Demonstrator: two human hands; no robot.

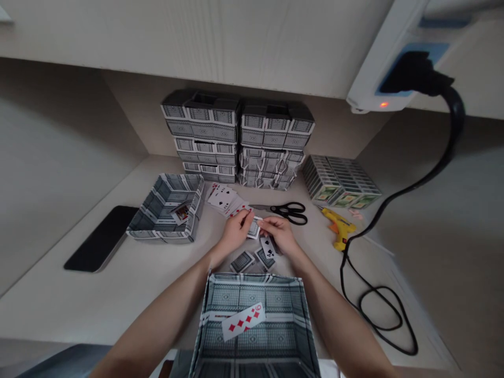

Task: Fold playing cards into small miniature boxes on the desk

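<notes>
Between both hands, over the middle of the desk, is a playing card (254, 228) with its patterned back showing. My left hand (237, 229) pinches its left edge and my right hand (279, 231) grips the right edge. Just below lie folded card pieces (241, 261) and a card with black spades (268, 248). Fanned face-up cards (223, 198) rest beyond my left hand. Nearest me stands an open box made of cards (226, 299), with a red diamond card (244, 321) inside.
A second card box (157, 233) sits left, beside a black phone (103, 236). Stacked card boxes (208, 128) line the back. Black scissors (290, 211), packed card decks (342, 181) and a yellow glue gun (339, 227) lie right. A black cable (423, 178) hangs from a power strip (378, 58).
</notes>
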